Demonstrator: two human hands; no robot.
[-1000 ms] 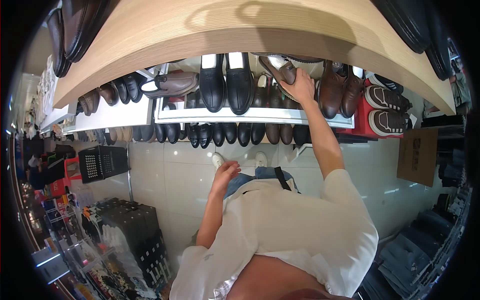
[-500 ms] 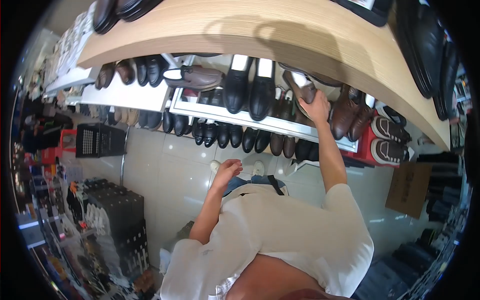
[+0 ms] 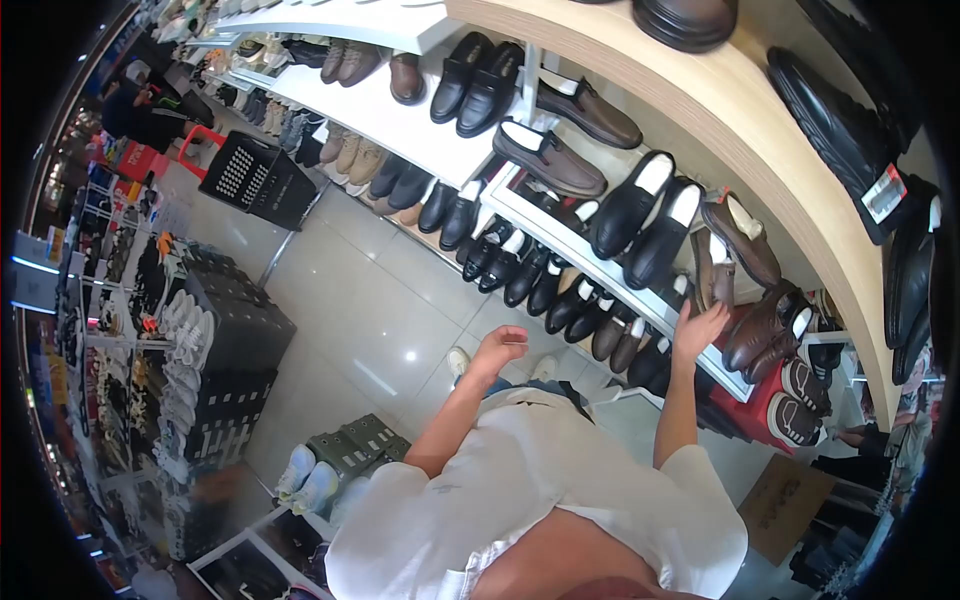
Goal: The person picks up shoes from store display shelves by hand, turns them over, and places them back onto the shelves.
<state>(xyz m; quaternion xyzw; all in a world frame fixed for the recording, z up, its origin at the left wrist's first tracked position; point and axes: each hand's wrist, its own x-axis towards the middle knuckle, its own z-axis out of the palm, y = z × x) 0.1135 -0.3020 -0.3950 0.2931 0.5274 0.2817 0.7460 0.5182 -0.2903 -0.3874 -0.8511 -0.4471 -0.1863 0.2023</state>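
Observation:
My right hand (image 3: pixel 702 330) is open at the front edge of the glass-topped shelf (image 3: pixel 590 262), its fingers spread just below a brown shoe (image 3: pixel 713 268). Whether a fingertip touches that shoe I cannot tell. A pair of black shoes (image 3: pixel 648 225) stands to its left, and dark brown laced shoes (image 3: pixel 768 328) stand to its right. My left hand (image 3: pixel 499 350) hangs over the floor in front of my body, fingers loosely curled but apart, with nothing in it. Near it, on the lower row, are black shoes (image 3: pixel 543 287).
A curved wooden shelf (image 3: pixel 640 85) arches over the shoes at head height. On the left are a black basket (image 3: pixel 256 178) with a red handle and stacked dark boxes (image 3: pixel 235 330). A person (image 3: pixel 135 108) is at the far upper left. A cardboard box (image 3: pixel 785 508) is at lower right.
The view has turned toward the left, showing more shelves and floor there. My right hand has let go of the brown shoe and drawn back from it. My left hand remains in front of me.

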